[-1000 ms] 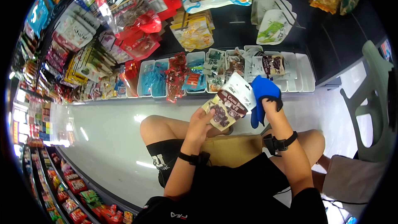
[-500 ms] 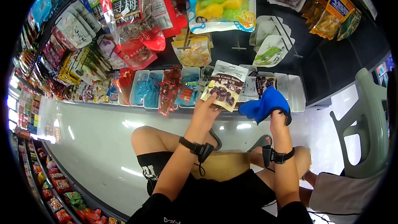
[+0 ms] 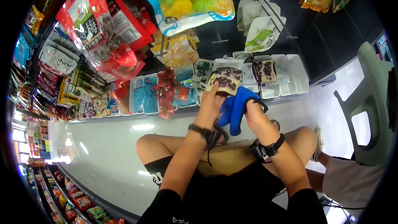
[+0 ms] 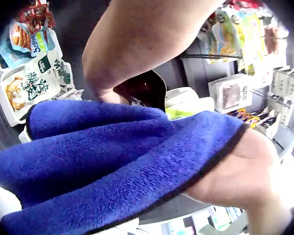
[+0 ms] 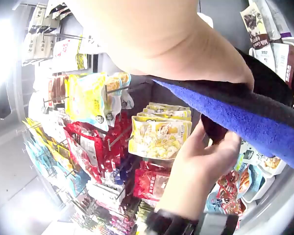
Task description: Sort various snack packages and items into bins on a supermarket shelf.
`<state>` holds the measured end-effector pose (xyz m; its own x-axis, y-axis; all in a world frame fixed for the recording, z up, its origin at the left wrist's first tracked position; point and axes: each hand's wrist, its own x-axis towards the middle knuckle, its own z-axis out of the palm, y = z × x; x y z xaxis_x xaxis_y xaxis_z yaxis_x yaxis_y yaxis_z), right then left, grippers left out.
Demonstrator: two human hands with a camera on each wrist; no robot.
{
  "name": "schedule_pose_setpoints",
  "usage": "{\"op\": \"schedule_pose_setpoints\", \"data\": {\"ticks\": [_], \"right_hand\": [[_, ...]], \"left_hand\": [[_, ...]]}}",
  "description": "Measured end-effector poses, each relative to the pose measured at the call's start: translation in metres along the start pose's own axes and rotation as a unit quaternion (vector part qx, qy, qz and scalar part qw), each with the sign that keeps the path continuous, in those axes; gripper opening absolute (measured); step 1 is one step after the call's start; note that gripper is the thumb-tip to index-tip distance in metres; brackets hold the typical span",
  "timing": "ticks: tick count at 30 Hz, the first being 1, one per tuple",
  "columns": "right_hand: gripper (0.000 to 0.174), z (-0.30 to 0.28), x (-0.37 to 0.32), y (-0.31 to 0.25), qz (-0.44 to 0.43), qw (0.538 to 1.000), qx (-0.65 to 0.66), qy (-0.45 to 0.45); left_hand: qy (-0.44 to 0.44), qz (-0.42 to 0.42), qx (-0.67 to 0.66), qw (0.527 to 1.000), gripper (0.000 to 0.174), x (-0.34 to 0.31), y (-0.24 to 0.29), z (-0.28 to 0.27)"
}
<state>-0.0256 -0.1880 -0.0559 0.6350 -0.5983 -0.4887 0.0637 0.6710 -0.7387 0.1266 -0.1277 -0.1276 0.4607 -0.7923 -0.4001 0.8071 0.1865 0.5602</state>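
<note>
My left hand (image 3: 212,97) grips the lower left side of a bag of milk cocoa beans (image 3: 226,79), its thumb over the printed front. The bag is tilted back, in front of the shelf trays. A blue cloth (image 3: 237,110) with a dark edge is gripped by my right hand (image 3: 257,116) and hangs right by the bag's lower edge. In the left wrist view the cloth (image 4: 112,152) spreads across the front and covers much of the bag. The right wrist view has the left hand (image 5: 201,159) just beneath the cloth (image 5: 245,127).
White trays (image 3: 295,68) of small snack packs line the low shelf. Above them hang a large bag of green and yellow sweets (image 3: 186,0) and red plum bags (image 3: 93,25). A cardboard box (image 3: 226,159) stands between the legs. At right are a grey-green chair (image 3: 365,112) and another person's leg (image 3: 317,182).
The cocoa bean bag moved from near the lap toward the trays and now tilts back. My right hand has swung left, carrying the blue cloth to the bag's lower edge.
</note>
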Motion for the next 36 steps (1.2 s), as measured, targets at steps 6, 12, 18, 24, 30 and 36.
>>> {"op": "schedule_pose_setpoints", "data": {"ticks": [6,12,18,24,30,36], "right_hand": [[0.040,-0.005,0.001,-0.011,-0.031,0.999,-0.039,0.004],[0.027,-0.031,0.029,-0.004,-0.050,0.994,-0.094,-0.007],[0.027,-0.020,0.041,-0.002,-0.022,0.998,-0.057,-0.029],[0.028,0.014,0.028,-0.001,-0.024,0.988,-0.091,-0.124],[0.037,0.057,0.003,-0.008,-0.045,0.964,-0.094,-0.244],[0.037,0.064,0.027,0.021,0.013,0.934,-0.091,-0.345]], "left_hand": [[0.063,-0.032,0.000,0.998,0.028,0.079,-0.021,-0.017],[0.088,0.125,0.282,0.947,0.059,0.113,-0.047,-0.016],[0.066,0.133,0.345,0.927,0.049,0.044,0.013,-0.025],[0.025,0.128,0.355,0.926,0.027,-0.091,0.100,-0.041],[0.167,0.195,0.429,0.866,0.038,-0.224,0.192,-0.055],[0.273,0.142,0.498,0.811,0.017,-0.322,0.196,-0.112]]}}
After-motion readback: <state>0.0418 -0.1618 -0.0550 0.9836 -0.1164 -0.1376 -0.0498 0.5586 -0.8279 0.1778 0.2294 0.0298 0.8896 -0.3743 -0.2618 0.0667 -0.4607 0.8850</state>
